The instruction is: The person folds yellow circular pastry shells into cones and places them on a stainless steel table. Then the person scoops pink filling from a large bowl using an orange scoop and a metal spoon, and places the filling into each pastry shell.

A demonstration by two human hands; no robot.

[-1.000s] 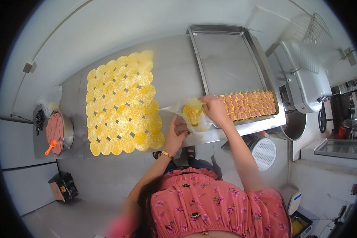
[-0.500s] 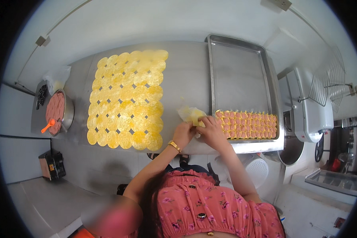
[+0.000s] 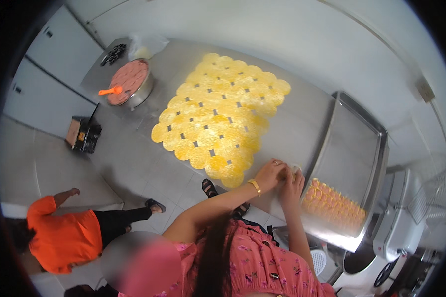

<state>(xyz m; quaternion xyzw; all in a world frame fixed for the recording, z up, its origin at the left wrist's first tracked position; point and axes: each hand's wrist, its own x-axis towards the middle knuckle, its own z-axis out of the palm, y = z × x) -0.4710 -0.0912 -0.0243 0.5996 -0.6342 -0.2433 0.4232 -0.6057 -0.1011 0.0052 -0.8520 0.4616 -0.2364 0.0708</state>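
At far left, one co-worker point(image 3: 67, 227) in an orange top, and one dark box point(image 3: 86, 134) near pale cabinet doors point(image 3: 42, 91). At the left end of one metal table point(image 3: 302, 116), one black bundle point(image 3: 114, 53), one metal bowl point(image 3: 145, 93) heaped with pink filling point(image 3: 129, 76), one orange spoon point(image 3: 113, 90) at its rim, and one clear plastic bag point(image 3: 152, 47) just behind. Mid-table, several dozen yellow rounds point(image 3: 208, 116), too overlapped for an exact count. Farther right, two bare hands close together: left hand point(image 3: 271, 177) with fingers bent inward, grip impossible to tell; right hand point(image 3: 291, 187) closed around one pale wrap point(image 3: 296, 170), mostly hidden, between left hand and tray. Alongside, one metal tray point(image 3: 349, 138), with rows of pink-topped yellow pieces point(image 3: 332, 203) at its near end, too blurred to count.
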